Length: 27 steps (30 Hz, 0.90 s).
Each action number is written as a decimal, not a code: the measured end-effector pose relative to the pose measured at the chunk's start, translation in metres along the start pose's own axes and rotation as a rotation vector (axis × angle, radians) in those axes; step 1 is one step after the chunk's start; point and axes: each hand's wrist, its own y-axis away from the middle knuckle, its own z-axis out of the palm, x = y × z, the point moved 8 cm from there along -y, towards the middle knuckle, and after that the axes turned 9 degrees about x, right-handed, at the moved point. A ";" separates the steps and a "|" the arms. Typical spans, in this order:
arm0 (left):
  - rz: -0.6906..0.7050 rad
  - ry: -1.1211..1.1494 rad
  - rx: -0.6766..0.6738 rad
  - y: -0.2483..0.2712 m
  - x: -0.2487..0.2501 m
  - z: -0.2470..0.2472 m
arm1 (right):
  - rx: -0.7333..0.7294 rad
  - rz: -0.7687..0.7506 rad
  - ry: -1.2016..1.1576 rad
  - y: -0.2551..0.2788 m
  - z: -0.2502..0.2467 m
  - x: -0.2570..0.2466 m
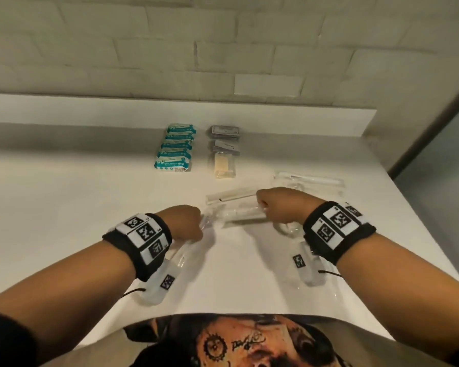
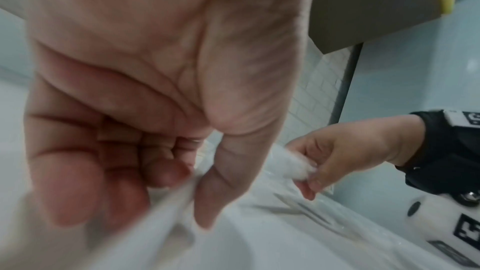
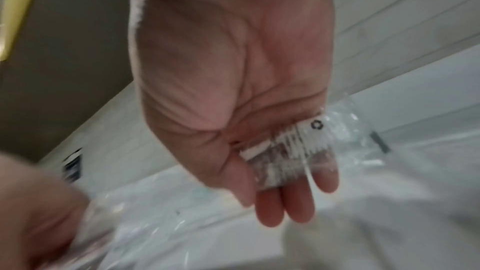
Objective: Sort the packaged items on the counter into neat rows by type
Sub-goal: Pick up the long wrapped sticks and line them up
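Note:
Both hands hold one long clear plastic packet (image 1: pixel 236 214) just above the white counter (image 1: pixel 64 207). My left hand (image 1: pixel 194 225) pinches its left end between thumb and curled fingers (image 2: pixel 171 174). The right end, which carries a small printed label (image 3: pixel 293 151), is gripped by my right hand (image 1: pixel 265 205), thumb against fingers (image 3: pixel 270 208). In the left wrist view my right hand (image 2: pixel 324 163) shows holding the far end of the packet (image 2: pixel 285 161). Sorted at the back stand a row of teal packets (image 1: pixel 176 148) and a row of grey packets (image 1: pixel 225 133) ending in a pale yellow packet (image 1: pixel 224 165).
Two more long clear packets lie on the counter, one (image 1: pixel 232 195) just behind the held one and another (image 1: pixel 309 181) to the far right. A raised white ledge (image 1: pixel 90 109) and a brick wall close the back. The counter's right edge (image 1: pixel 419 223) runs diagonally.

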 end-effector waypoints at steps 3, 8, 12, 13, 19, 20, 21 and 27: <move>0.033 0.098 0.069 0.001 0.016 -0.011 | 0.156 0.194 -0.241 0.027 -0.034 0.047; 0.121 0.419 0.142 -0.007 0.060 -0.016 | 0.283 0.491 -0.364 0.085 -0.042 0.124; 0.308 0.209 0.165 -0.012 0.110 -0.003 | 0.282 0.633 -0.462 0.125 -0.021 0.144; 0.343 0.162 0.160 -0.013 0.122 0.001 | 0.282 0.665 -0.453 0.131 -0.015 0.146; 0.511 -0.047 0.155 -0.032 0.179 0.014 | -0.063 0.646 -0.289 0.140 0.048 0.112; 0.533 -0.075 0.125 -0.035 0.184 0.017 | -0.078 0.629 -0.248 0.138 0.056 0.108; 0.541 -0.101 0.096 -0.037 0.188 0.019 | -0.071 0.620 -0.229 0.134 0.060 0.111; 0.468 -0.137 0.135 -0.034 0.190 0.018 | -0.106 0.599 -0.310 0.123 0.042 0.150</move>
